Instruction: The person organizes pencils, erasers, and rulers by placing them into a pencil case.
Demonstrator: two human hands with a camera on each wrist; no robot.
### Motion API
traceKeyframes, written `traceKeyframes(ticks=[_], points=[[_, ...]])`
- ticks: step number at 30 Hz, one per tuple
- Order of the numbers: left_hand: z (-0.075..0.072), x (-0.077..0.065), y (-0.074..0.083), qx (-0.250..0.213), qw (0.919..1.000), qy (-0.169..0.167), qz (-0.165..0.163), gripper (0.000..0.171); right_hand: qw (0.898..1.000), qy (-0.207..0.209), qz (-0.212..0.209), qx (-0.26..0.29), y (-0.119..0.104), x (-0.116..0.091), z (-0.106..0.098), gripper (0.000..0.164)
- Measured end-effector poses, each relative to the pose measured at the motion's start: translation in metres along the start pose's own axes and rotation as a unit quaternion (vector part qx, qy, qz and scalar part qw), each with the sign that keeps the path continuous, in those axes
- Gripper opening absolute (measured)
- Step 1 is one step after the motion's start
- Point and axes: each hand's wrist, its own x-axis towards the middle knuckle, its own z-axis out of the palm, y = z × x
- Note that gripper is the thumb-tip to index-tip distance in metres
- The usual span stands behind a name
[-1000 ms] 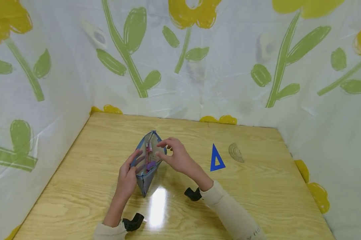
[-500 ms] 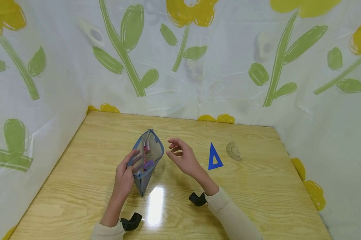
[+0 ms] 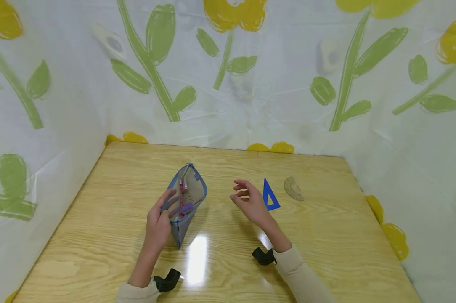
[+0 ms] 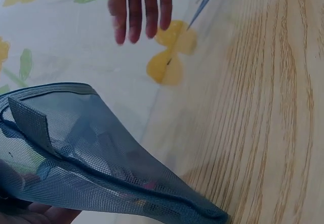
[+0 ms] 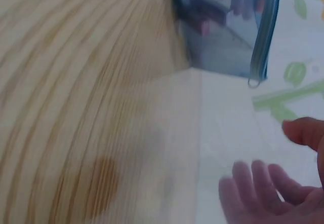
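Observation:
My left hand point(image 3: 157, 225) grips the left side of a blue-edged mesh pencil pouch point(image 3: 195, 189), which stands with its zipped mouth spread wide. Inside the pouch lie a purple block point(image 3: 186, 207), a thin red-and-white stick point(image 3: 181, 195) and a small pink-and-white piece point(image 3: 185, 185). To the right of the pouch, apart from it, my right hand point(image 3: 253, 206) hovers with loosely bent fingers and holds nothing. Beside that hand is a blue set square point(image 3: 267, 188), partly covered by it. The left wrist view shows the pouch's mesh side point(image 4: 101, 148) close up.
A clear protractor point(image 3: 293, 188) lies on the wooden table point(image 3: 326, 235) to the right of the set square. White sheeting point(image 3: 281, 97) with printed flowers walls off the back and both sides of the table. Each wrist carries a black mount point(image 3: 263, 256).
The right hand has moved from over the pouch's mouth out to the right, up to the set square, with nothing in it. The left hand keeps its grip on the pouch.

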Motion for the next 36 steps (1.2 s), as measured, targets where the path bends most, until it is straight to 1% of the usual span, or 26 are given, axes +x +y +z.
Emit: traceKeyframes(ticks=[5, 12, 15, 18, 21, 25, 29, 33, 36], points=[[0.0, 0.001, 0.0, 0.005, 1.0, 0.001, 0.004, 0.057, 0.998, 0.041, 0.013, -0.053, 0.007, -0.003, -0.017, 0.048], [0.0, 0.0, 0.0, 0.002, 1.0, 0.006, -0.001, 0.058, 0.991, 0.068, 0.043, -0.11, 0.015, -0.004, -0.04, 0.053], [-0.001, 0.001, 0.0, -0.003, 1.0, 0.007, -0.001, 0.058, 0.987, 0.074, 0.061, -0.13, 0.018, -0.005, -0.049, 0.058], [-0.001, 0.001, -0.001, -0.002, 1.0, 0.009, 0.001, 0.058, 0.983, 0.072, 0.079, -0.149, 0.021, -0.006, -0.056, 0.063], [-0.002, 0.001, 0.0, 0.002, 0.9999, 0.012, 0.003, 0.058, 0.977, 0.066, 0.098, -0.18, 0.022, -0.008, -0.062, 0.068], [-0.003, 0.001, 0.0, 0.002, 0.9999, 0.012, 0.007, 0.059, 0.962, 0.053, 0.129, -0.234, 0.025, -0.008, -0.066, 0.077], [-0.003, 0.001, 0.0, 0.007, 0.9999, 0.009, 0.004, 0.058, 0.95, 0.039, 0.15, -0.27, 0.029, -0.007, -0.067, 0.087], [-0.004, 0.001, -0.001, 0.009, 0.9999, 0.007, 0.004, 0.057, 0.944, 0.025, 0.163, -0.285, 0.029, -0.006, -0.068, 0.091], [-0.004, 0.002, -0.001, 0.007, 0.9999, 0.007, 0.006, 0.058, 0.942, 0.012, 0.167, -0.29, 0.029, -0.004, -0.069, 0.092]])
